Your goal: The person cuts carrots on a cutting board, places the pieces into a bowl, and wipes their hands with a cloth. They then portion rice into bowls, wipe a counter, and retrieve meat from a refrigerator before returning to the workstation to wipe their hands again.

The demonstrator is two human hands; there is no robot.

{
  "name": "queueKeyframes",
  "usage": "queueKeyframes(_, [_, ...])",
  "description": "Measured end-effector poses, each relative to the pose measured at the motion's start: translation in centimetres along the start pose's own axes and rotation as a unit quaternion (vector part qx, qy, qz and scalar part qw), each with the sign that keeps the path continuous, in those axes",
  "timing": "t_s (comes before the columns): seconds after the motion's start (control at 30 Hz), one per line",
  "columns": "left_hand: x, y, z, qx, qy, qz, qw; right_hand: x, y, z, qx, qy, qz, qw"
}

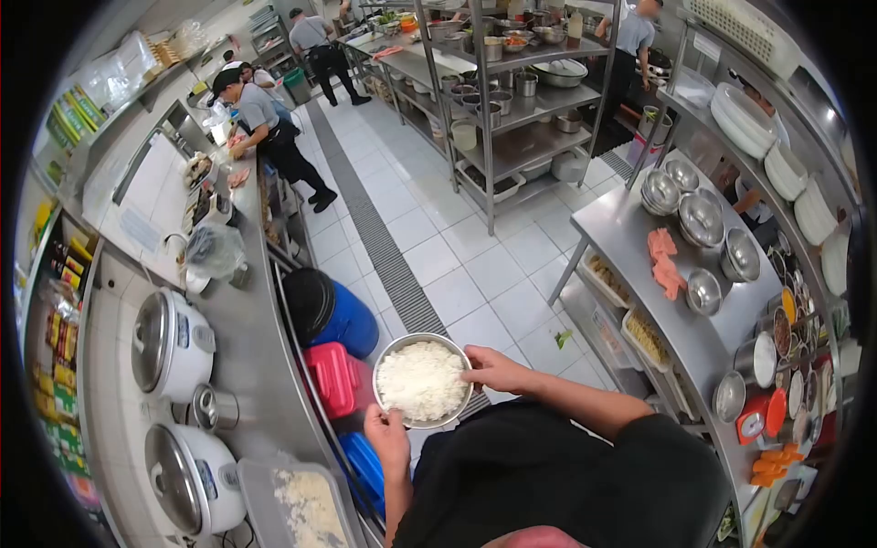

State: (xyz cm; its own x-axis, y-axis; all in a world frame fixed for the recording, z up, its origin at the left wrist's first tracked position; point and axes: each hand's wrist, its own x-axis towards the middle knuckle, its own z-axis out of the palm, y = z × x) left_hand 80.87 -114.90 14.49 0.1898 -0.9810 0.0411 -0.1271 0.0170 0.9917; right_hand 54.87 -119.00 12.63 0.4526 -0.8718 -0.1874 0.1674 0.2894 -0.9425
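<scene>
A round metal bowl (423,424) heaped with white rice (422,379) is held in front of my body, above the floor beside the left counter. My right hand (493,370) grips its right rim, thumb on top and the other fingers partly hidden below. At the lower left of the rim, my left hand (388,434) closes on the bowl from the near side. Left of the bowl, on the counter, sits a clear plastic tub (301,507) with some rice spread inside.
Two rice cookers (192,342) and a metal canister (216,407) stand on the left counter (265,384). A blue barrel (343,315) and a red bin (333,379) are beside it. Metal bowls (703,219) and a pink cloth (665,265) lie on the right table. Co-workers (265,119) stand farther back.
</scene>
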Motion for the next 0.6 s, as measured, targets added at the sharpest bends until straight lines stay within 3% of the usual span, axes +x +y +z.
queueKeyframes(0.07, [3.4, -1.9, 3.5, -0.04, -0.05, -0.028, 0.998, 1.1, 0.5, -3.5, 0.018, 0.116, 0.008, 0.993])
queueKeyframes(0.1, [5.1, -2.7, 5.3, -0.05, -0.05, -0.022, 0.997, 1.8, 0.7, -5.4, -0.018, 0.141, -0.002, 0.99])
queueKeyframes(0.17, [8.3, -4.4, 7.6, -0.148, -0.113, -0.103, 0.977, 3.3, 0.8, -8.2, 0.041, 0.196, 0.01, 0.98])
queueKeyframes(0.2, [10.0, -7.7, 7.2, -0.148, -0.182, -0.132, 0.963, 4.5, 0.8, -10.0, 0.038, 0.196, 0.008, 0.98])
queueKeyframes(0.23, [11.8, -10.3, 7.7, -0.15, -0.183, -0.129, 0.963, 5.7, 0.8, -12.0, 0.056, 0.23, 0.02, 0.971])
queueKeyframes(0.3, [15.3, -15.6, 7.9, -0.018, -0.337, -0.139, 0.931, 8.6, 0.8, -15.1, 0.075, 0.268, 0.03, 0.96])
queueKeyframes(0.37, [18.1, -24.9, 7.1, 0.124, -0.474, -0.127, 0.863, 11.8, 0.1, -18.0, 0.086, 0.343, 0.02, 0.935])
queueKeyframes(0.43, [21.5, -32.7, 6.4, 0.128, -0.434, -0.118, 0.884, 15.2, -1.2, -21.5, 0.087, 0.376, 0.016, 0.922])
queueKeyframes(0.47, [24.5, -34.1, 6.6, 0.133, -0.391, -0.113, 0.904, 16.9, -2.2, -23.2, 0.084, 0.406, 0.015, 0.91])
queueKeyframes(0.5, [27.8, -33.1, 6.3, 0.131, -0.407, -0.111, 0.897, 18.1, -2.9, -24.5, 0.082, 0.438, 0.018, 0.895])
queueKeyframes(0.57, [35.8, -31.1, 5.5, 0.164, -0.516, -0.262, 0.799, 20.9, -4.9, -26.8, 0.068, 0.476, -0.004, 0.877])
queueKeyframes(0.6, [40.5, -30.0, 6.8, 0.379, -0.561, -0.172, 0.715, 22.5, -6.6, -27.9, 0.054, 0.492, -0.007, 0.869])
